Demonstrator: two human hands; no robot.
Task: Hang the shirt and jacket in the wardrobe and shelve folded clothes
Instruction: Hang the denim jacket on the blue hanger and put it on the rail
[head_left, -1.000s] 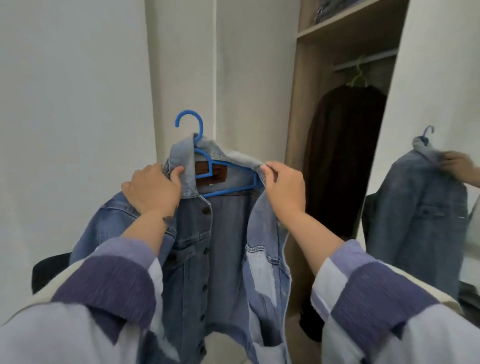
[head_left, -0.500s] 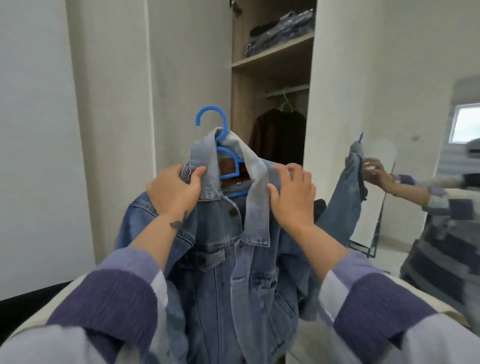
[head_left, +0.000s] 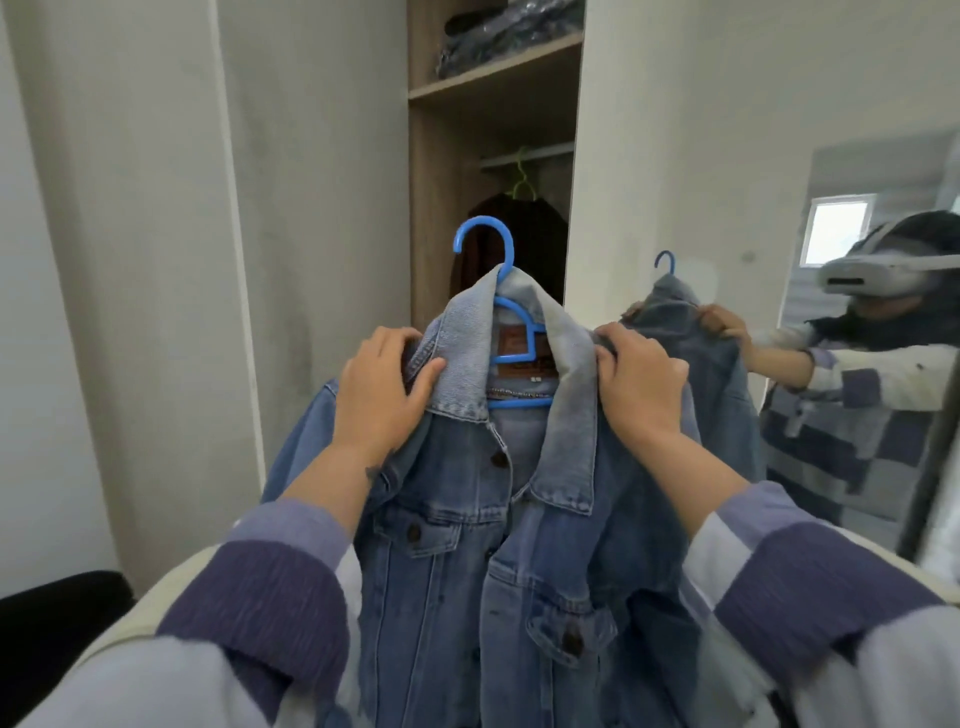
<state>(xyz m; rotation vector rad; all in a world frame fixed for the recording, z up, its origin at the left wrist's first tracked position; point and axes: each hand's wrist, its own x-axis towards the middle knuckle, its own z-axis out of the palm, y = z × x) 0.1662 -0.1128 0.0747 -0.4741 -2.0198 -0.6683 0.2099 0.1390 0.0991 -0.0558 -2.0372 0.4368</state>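
A blue denim jacket hangs on a blue plastic hanger in front of me, its hook standing free above the collar. My left hand grips the jacket's left shoulder beside the collar. My right hand grips the right shoulder. Behind the jacket the wardrobe stands open, with a rail that carries a dark garment on a green hanger. Folded clothes lie on the shelf above the rail.
A white wardrobe door stands to the right of the opening, white panels to the left. A mirror at the right reflects me and the jacket. A black object sits at the lower left.
The view has swung so the wardrobe opening sits straight behind the jacket. The jacket's front has closed and squared up. Both hands have shifted outward onto the shoulders.
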